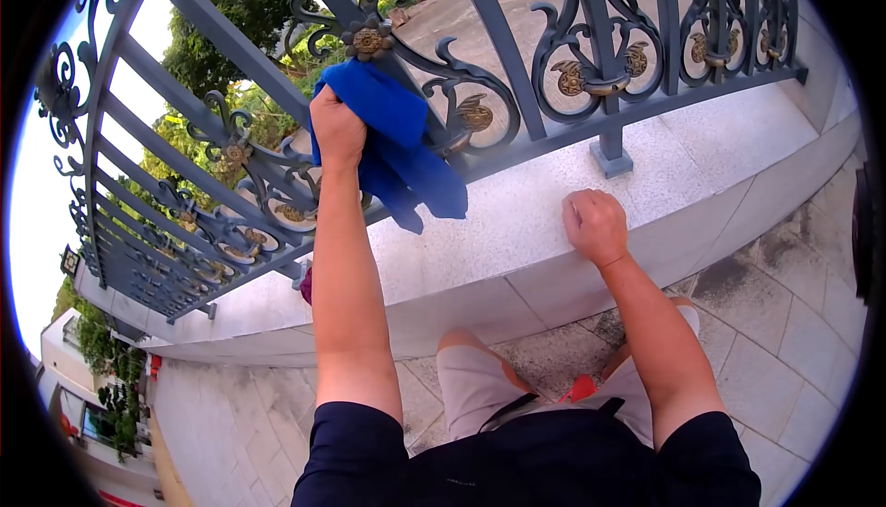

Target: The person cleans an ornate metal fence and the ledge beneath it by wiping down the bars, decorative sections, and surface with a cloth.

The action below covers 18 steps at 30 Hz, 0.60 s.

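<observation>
A blue cloth [392, 112] is bunched in my left hand [339, 129], whose fingers are closed round it. The cloth lies against a bar of the grey metal fence [517, 158], just below a bronze-coloured flower ornament [367, 40]. Its loose ends hang down over the bottom rail. My right hand [596, 227] is curled into a loose fist at the edge of the pale stone ledge [498, 235], and nothing shows in it. A fence foot [611, 158] stands on the ledge just beyond that hand.
Scrollwork with bronze-coloured ornaments [570, 77] fills the fence on both sides. A dark red item [306, 286], partly hidden behind my left forearm, is on the ledge. Stone paving [766, 359] lies below the low wall. A building [74, 350] with plants stands at far left.
</observation>
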### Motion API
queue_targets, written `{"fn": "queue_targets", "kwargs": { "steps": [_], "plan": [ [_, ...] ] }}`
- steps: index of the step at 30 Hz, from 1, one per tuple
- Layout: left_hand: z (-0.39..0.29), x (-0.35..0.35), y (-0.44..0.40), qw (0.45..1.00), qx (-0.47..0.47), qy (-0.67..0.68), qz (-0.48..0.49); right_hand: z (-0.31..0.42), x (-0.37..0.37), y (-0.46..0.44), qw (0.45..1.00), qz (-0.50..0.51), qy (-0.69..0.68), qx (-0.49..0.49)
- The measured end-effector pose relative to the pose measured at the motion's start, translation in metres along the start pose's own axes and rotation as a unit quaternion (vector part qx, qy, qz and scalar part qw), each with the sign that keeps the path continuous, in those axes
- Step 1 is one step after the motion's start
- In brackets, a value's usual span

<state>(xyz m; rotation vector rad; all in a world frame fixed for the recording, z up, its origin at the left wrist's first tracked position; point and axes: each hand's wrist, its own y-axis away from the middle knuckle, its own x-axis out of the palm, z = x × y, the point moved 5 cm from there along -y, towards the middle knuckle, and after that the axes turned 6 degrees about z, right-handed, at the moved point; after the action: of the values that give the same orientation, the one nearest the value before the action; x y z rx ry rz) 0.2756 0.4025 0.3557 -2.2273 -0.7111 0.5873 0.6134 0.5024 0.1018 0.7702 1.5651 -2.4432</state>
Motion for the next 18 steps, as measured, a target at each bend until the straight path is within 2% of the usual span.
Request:
{"fn": "queue_targets", "kwargs": {
  "steps": [2,5,9,12,15,18],
  "plan": [
    [0.004,-0.001,-0.002,0.998,0.009,-0.060,-0.014,0.000,0.000,0.000,1.000,0.001,0.002,0.001],
    [0.013,0.004,-0.002,0.995,0.061,-0.063,-0.039,-0.001,0.001,0.000,1.000,0.004,0.003,0.004],
    [0.007,0.014,0.002,0.964,0.143,-0.199,-0.103,0.000,0.000,-0.001,1.000,0.000,0.002,0.001],
    [-0.005,0.021,0.008,0.943,0.202,-0.242,-0.104,0.000,-0.001,-0.001,1.000,0.001,0.002,0.002],
    [0.000,0.020,0.010,0.886,0.264,-0.372,-0.083,0.000,-0.002,-0.001,1.000,-0.001,0.003,0.003],
    [0.005,0.018,0.007,0.872,0.269,-0.401,-0.085,0.001,-0.002,0.000,1.000,-0.002,-0.001,0.004]
  ]
}}
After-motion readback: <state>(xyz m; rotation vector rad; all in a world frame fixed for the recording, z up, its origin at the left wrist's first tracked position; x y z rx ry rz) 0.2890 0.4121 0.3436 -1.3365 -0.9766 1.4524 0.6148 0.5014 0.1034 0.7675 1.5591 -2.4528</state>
